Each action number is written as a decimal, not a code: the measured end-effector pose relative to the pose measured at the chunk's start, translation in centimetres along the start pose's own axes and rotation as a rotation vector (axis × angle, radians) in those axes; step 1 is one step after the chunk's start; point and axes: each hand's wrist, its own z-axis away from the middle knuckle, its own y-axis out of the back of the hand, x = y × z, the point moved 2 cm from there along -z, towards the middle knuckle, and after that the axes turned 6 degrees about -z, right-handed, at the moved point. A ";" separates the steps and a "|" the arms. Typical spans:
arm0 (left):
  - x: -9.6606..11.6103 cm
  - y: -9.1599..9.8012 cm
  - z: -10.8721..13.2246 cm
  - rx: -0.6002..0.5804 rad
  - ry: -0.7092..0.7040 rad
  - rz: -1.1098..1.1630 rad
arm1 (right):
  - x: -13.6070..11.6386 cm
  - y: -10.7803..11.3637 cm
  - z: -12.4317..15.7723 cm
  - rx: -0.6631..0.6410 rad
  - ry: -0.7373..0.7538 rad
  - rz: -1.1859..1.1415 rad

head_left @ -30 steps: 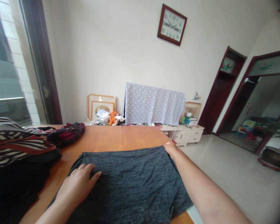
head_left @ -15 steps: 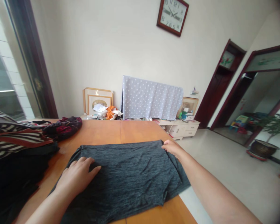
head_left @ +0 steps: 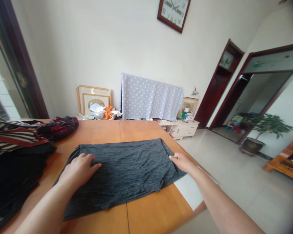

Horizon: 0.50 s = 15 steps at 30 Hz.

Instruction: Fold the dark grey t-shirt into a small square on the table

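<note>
A dark grey heathered garment (head_left: 129, 169) lies folded and spread across the wooden table, its right side showing overlapping layers. My left hand (head_left: 80, 167) rests on its left part with the thumb apart from the fingers. At the right edge, my right hand (head_left: 183, 162) has thumb and fingers pinched together on the cloth. The exact grip of the right fingertips is partly hidden. Left of the garment is a pile of clothes, with black cloth (head_left: 17, 178) below a black-and-white striped piece (head_left: 21, 138).
The wooden table (head_left: 146, 208) has a white sheet (head_left: 189, 191) at its right edge. A dark patterned cloth (head_left: 63, 128) lies at the far left. Beyond are a low white cabinet (head_left: 184, 130), a polka-dot cover (head_left: 151, 97), picture frames (head_left: 94, 97) and a potted plant (head_left: 252, 144).
My right hand has moved from the garment's far right corner down along its right edge. The left hand stays on the cloth. The camera view has turned slightly right.
</note>
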 end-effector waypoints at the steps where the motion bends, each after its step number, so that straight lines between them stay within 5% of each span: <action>1: 0.0 -0.1 -0.1 -0.001 -0.023 0.012 | 0.2 0.0 0.6 -0.038 -0.003 -0.005; 8: -0.2 -0.6 -0.3 -0.029 -0.096 0.049 | 1.1 -0.7 2.4 -0.159 0.024 -0.229; 15: -0.2 -0.5 -0.2 -0.049 -0.072 0.073 | 1.1 0.1 4.6 -0.041 0.004 -0.305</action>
